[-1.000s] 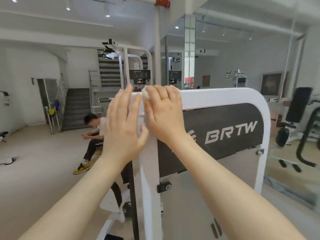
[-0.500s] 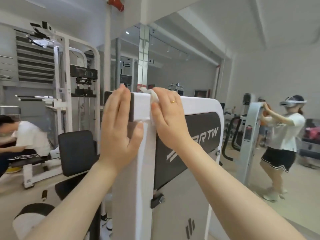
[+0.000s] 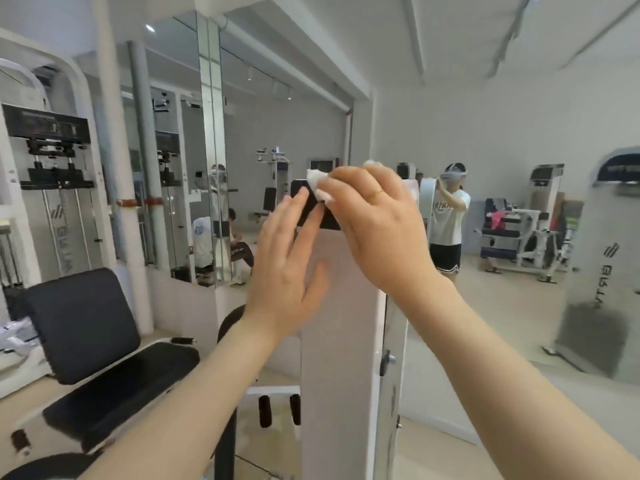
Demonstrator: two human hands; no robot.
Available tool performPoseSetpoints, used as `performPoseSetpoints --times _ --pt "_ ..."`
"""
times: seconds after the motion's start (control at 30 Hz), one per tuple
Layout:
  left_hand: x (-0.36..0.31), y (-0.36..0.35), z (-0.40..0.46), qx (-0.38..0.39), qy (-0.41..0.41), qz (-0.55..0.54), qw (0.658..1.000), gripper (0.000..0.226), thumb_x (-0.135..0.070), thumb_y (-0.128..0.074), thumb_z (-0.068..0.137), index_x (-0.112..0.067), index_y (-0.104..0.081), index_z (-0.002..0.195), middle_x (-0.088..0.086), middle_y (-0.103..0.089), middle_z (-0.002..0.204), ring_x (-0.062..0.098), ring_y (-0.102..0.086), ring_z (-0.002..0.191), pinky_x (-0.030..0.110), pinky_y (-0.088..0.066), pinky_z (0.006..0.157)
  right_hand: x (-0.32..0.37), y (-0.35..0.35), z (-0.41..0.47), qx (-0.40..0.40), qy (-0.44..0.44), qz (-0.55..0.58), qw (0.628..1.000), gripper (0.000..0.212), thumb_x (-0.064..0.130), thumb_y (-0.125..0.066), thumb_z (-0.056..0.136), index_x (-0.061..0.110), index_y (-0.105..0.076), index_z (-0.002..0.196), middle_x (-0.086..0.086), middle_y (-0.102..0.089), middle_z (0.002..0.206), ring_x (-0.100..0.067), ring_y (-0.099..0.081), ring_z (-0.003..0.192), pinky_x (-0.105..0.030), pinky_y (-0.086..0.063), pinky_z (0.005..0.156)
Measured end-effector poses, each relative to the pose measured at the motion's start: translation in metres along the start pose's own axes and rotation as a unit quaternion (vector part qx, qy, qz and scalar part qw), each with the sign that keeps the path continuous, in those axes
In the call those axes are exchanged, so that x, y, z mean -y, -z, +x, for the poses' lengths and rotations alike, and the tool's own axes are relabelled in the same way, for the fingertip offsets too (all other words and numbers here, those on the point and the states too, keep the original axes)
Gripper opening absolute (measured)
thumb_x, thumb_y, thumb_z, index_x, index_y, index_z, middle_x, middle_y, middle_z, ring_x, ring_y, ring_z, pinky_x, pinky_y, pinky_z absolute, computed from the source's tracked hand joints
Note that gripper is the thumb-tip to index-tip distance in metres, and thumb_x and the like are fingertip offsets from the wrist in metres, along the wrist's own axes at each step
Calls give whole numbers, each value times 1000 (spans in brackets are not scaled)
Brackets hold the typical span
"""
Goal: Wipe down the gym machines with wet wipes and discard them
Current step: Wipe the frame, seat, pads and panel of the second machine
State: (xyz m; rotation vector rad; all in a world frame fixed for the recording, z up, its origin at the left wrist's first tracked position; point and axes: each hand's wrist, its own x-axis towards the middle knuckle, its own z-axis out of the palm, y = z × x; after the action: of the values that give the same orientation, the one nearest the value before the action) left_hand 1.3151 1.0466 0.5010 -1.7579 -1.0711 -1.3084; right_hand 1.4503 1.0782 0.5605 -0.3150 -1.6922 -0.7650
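A white gym machine frame (image 3: 341, 341) stands upright right in front of me, seen edge-on, with a dark panel at its top. My right hand (image 3: 377, 220) presses a crumpled white wet wipe (image 3: 318, 187) against the top of the frame; the wipe sticks out past the fingertips, and most of it is hidden under the palm. My left hand (image 3: 285, 271) is held with straight fingers against the left face of the frame, just below the wipe.
A black padded seat and backrest (image 3: 86, 323) of the machine sit at the lower left. A cable machine (image 3: 52, 188) stands at the far left. Wall mirrors (image 3: 485, 220) ahead reflect a person wearing a headset and other machines.
The view has swung right, so the frame now shows edge-on. My right hand stays on top with the wipe; my left hand has loosened its wrap and lies flatter on the side.
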Motion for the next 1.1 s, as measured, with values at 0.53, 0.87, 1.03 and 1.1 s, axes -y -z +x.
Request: performPoseSetpoints --times 0.53,0.87,1.03,1.1 --pt "-29 -10 -93 198 319 -181 909 79 -1 -47 89 -27 -3 149 -4 -10 156 12 -11 143 26 -15 114 -2 21 -82 326 307 -234 863 50 25 -28 94 11 -44 139 -5 -44 143 -21 -37 135 -37 -13 114" --pt "-38 -16 -111 116 377 -139 908 65 7 -44 85 -15 -30 144 6 -33 148 21 -27 138 45 -25 114 -2 22 -132 306 331 -199 870 52 27 -29 94 8 -41 140 -8 -42 145 -24 -35 136 -38 -16 115" --pt "-53 -11 -131 148 405 -161 887 73 12 -37 86 -21 -17 148 -2 -19 154 12 -13 143 32 -12 117 16 27 -198 393 396 -184 809 57 34 -52 86 14 -45 138 -3 -43 144 -22 -34 138 -39 -13 116" --pt "-57 -12 -131 133 419 -190 878 72 14 -33 86 -20 -18 148 -3 -24 152 9 -22 139 31 -18 116 15 26 -192 386 406 -186 807 54 40 -52 85 17 -51 134 0 -48 141 -19 -39 135 -37 -18 115"
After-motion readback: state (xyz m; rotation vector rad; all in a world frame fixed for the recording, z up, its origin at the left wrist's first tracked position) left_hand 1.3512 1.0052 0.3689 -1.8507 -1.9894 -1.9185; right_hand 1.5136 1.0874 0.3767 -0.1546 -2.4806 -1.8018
